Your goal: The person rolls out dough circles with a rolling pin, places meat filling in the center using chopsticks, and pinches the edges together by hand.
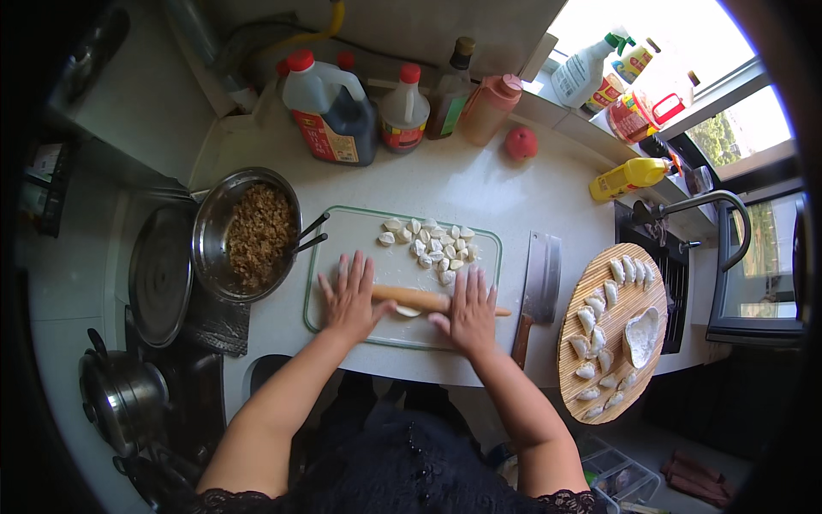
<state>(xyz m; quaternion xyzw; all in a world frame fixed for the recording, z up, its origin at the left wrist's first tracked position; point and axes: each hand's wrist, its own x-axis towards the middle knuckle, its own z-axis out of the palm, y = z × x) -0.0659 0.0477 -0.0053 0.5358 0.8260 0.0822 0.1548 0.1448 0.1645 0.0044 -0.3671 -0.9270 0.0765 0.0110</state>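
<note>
A wooden rolling pin (411, 297) lies across a white cutting board with a green rim (307, 283). My left hand (350, 302) rests on its left end, palm down, fingers stretched out. On its right part lies my right hand (470, 311), also flat with extended fingers. A small piece of dough (408, 311) shows partly from under the pin, between the hands. Beyond the pin, several floured dough pieces (443, 244) are clustered on the board. To the left, a steel bowl (200, 241) holds a brown minced filling (260, 234) and a pair of dark chopsticks (312, 232).
Right of the board lies a cleaver (541, 276). Farther right, a round woven tray (571, 360) carries several dumplings and a bowl of flour (641, 337), beside the sink. Bottles, a large jug (331, 115) and a red fruit (521, 143) stand along the back.
</note>
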